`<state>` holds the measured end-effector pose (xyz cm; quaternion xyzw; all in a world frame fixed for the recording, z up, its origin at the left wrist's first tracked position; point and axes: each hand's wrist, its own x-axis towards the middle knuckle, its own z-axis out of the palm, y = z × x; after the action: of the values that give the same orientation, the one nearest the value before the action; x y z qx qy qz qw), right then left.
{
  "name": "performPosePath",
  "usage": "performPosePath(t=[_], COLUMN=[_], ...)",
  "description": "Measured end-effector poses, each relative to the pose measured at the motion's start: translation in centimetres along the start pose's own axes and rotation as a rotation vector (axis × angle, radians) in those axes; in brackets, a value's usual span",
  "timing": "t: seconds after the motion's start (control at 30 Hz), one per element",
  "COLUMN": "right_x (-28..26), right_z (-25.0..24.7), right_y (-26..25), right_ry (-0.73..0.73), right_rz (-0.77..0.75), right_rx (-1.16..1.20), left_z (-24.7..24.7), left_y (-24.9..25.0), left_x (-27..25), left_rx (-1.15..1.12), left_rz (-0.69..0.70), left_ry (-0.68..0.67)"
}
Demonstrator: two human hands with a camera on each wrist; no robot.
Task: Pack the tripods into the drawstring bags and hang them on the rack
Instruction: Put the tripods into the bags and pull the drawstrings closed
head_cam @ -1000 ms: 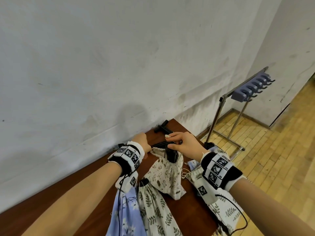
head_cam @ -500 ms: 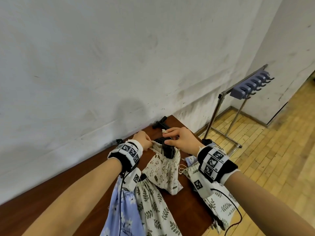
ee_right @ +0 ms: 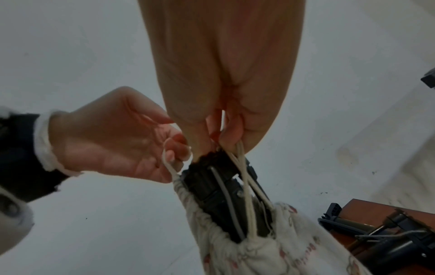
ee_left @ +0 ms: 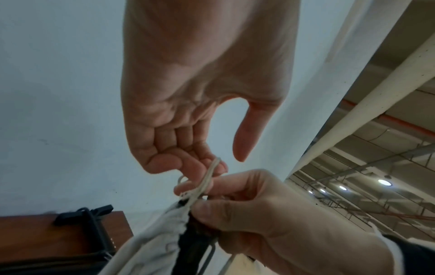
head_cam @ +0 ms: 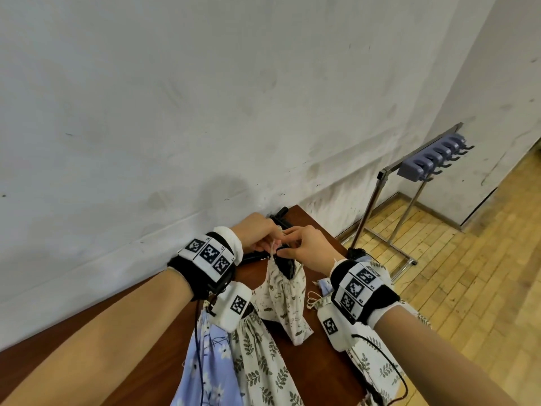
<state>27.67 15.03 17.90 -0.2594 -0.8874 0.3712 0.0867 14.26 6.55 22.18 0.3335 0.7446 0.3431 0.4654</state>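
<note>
Both hands met above the far end of the table [head_cam: 164, 332], holding up a small cream bag [head_cam: 288, 297] with a black tripod [head_cam: 285, 263] standing in its mouth. The bag hung from the hands, its bottom reaching down to the table top near the middle of the far end. The left hand [head_cam: 257, 232] had its fingers curled, a loop of the cord [ee_left: 207, 178] pinched at the fingertips on the left side of the bag's mouth; its thumb stood straight and apart from the cord. The right hand [head_cam: 307, 244] had fingers and thumb pressed together, pinching the cord strands on the other side, just over the tripod's top. The bag's mouth was gathered but not closed: the tripod's upper part stood out of it.

A second tripod [ee_right: 376, 230] lay on the table's far corner by the wall. Nearer the person, a blue bag [head_cam: 205, 361] and a leaf bag [head_cam: 263, 361] lay side by side, and another leaf bag [head_cam: 377, 367] hung over the right edge under the right wrist. The rack [head_cam: 430, 162] with its row of hooks stood on the wooden floor, well apart to the right of the table, against the wall.
</note>
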Motion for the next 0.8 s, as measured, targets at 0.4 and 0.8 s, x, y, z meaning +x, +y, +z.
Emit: performPosePath(t=[0.4, 0.8], right_x=[-1.5, -1.2], right_z=[-2.7, -5.3], right_y=[-1.5, -3.5], right_ry=[0.117, 0.103], right_rz=[0.164, 0.287], right_rx=[0.627, 1.212], left_z=[1.5, 2.7], left_y=[-1.6, -0.1], left_x=[1.0, 2.3], left_rx=[0.177, 0.414], left_rz=[0.091, 0.03], left_ry=[0.094, 0.15])
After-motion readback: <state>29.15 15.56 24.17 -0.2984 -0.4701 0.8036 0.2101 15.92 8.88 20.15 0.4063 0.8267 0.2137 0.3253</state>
